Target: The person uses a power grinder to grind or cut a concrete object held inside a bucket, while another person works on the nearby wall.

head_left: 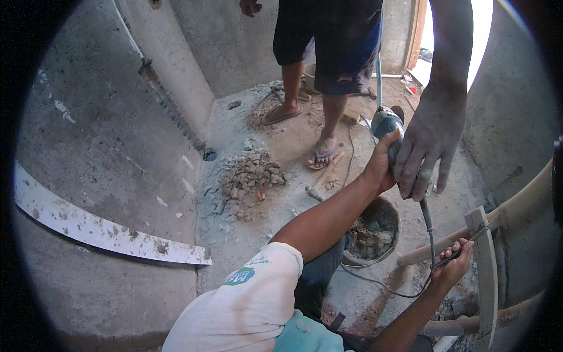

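One grinder [385, 121] well off left wall [111, 158]

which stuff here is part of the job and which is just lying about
Apparently in the job:
- angle grinder, held by the left hand, a co-worker's hand over it
- its cord
- slender dark thing in the right hand, kind unclear

Apparently just lying about:
- hammer
- rubble heap
- long white strip by the wall
- bucket, untouched
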